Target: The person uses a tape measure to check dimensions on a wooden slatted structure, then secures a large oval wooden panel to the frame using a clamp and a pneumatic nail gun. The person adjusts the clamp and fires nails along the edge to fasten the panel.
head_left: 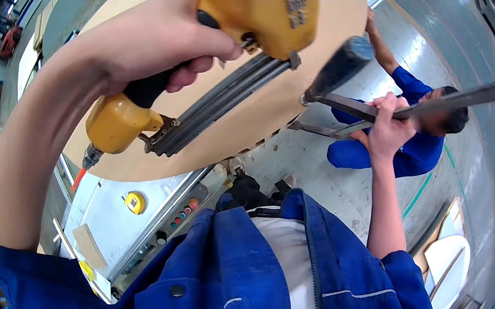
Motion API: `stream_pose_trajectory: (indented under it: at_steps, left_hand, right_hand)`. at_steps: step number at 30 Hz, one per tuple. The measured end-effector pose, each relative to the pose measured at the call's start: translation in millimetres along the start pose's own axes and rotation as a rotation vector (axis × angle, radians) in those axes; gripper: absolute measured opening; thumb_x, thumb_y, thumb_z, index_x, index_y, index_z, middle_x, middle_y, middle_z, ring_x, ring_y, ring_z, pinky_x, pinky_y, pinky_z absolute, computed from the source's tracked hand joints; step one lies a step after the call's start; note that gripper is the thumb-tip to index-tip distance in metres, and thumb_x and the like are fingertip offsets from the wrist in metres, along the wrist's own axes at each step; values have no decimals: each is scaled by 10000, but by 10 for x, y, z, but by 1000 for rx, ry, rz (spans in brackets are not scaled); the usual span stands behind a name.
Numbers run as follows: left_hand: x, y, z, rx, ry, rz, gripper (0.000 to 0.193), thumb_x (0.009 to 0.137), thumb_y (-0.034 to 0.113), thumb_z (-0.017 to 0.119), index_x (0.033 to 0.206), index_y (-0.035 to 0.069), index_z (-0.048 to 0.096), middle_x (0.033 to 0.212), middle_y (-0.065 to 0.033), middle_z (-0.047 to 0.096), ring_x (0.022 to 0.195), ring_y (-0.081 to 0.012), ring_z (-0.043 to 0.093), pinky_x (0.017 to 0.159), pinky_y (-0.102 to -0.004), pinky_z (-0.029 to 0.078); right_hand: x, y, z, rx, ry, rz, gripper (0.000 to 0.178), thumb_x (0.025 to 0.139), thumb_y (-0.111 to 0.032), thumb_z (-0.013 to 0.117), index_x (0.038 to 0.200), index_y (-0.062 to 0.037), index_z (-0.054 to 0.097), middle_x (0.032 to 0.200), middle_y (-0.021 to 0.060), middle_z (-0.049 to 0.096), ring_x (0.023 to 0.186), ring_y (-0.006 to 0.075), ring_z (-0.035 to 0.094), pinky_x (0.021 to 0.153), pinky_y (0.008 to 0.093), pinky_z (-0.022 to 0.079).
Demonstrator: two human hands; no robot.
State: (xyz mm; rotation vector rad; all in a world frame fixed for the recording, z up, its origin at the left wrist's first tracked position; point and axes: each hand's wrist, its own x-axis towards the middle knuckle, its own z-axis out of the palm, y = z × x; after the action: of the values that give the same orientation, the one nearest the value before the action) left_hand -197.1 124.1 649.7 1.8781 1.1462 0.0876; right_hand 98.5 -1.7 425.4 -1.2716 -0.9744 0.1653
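Note:
My left hand is wrapped round the black grip of a yellow nail gun, with its long dark magazine slanting beneath. The nail gun is over a large round tan board; I cannot tell whether it touches it. My right hand is closed round the metal bar of a bar clamp with a thick dark handle. One end of the clamp lies close to the board's right edge; whether it grips the board is hard to tell.
At the right a co-worker in blue crouches, one hand at the board's edge. An orange air hose joins the nail gun. A yellow tape measure lies on a white table with coloured buttons. Boards lean at lower right.

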Motion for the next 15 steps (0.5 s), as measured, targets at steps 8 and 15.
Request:
stream_pose_trajectory:
  at_steps: [8, 15]
  left_hand:
    - [125, -172, 68, -37, -93, -76, 233, 861, 212, 701, 755, 22, 619, 629, -11, 573, 501, -88, 549, 483, -242, 480]
    - [71, -141, 27, 34, 49, -61, 263, 850, 227, 711, 888, -26, 651, 630, 3, 558, 510, -72, 567, 494, -229, 491]
  right_hand:
    - [39, 26, -11, 38, -42, -73, 334, 1052, -87, 569, 740, 33, 554, 710, 111, 666, 610, 143, 672, 576, 271, 558]
    - [5, 29, 8, 41, -8, -61, 300, 1027, -55, 593, 745, 44, 567, 696, 81, 628, 607, 135, 653, 607, 291, 592]
